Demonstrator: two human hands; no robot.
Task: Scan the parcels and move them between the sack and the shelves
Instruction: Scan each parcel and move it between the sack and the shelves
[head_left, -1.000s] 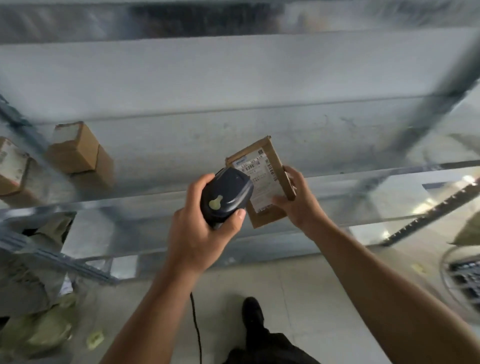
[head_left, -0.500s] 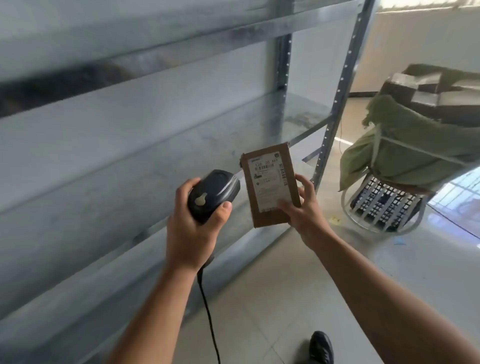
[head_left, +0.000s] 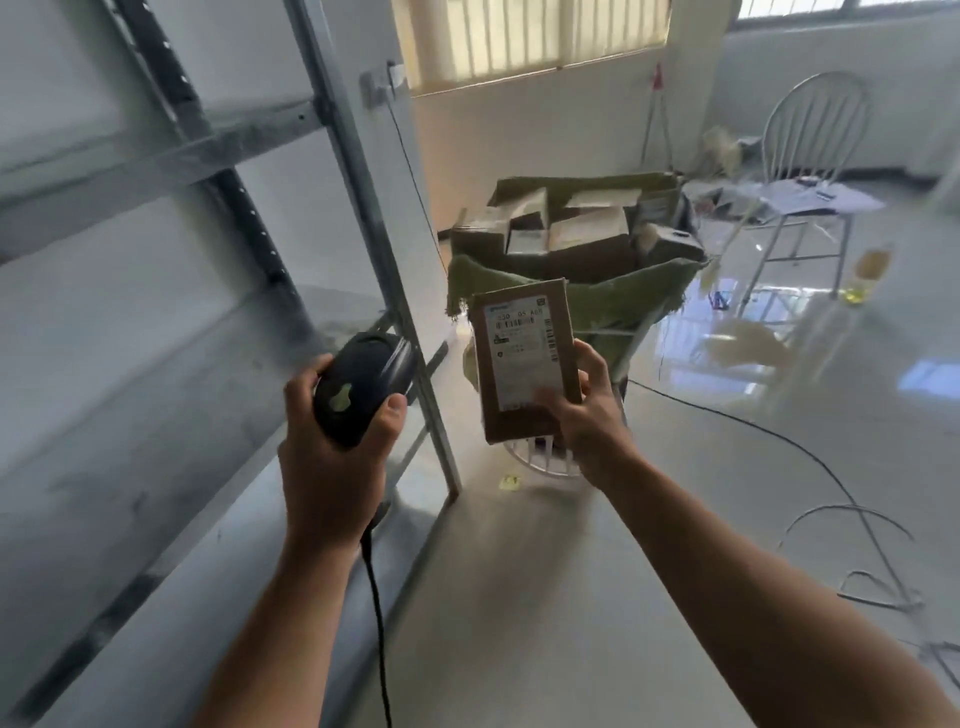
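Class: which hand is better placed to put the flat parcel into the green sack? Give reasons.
Right. The right hand holds the parcel just in front of the green sack; the left hand grips the scanner, nearer the shelves.

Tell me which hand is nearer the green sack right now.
Right. The right hand holds the brown parcel just in front of the sack; the left hand grips the scanner farther left, by the shelf post.
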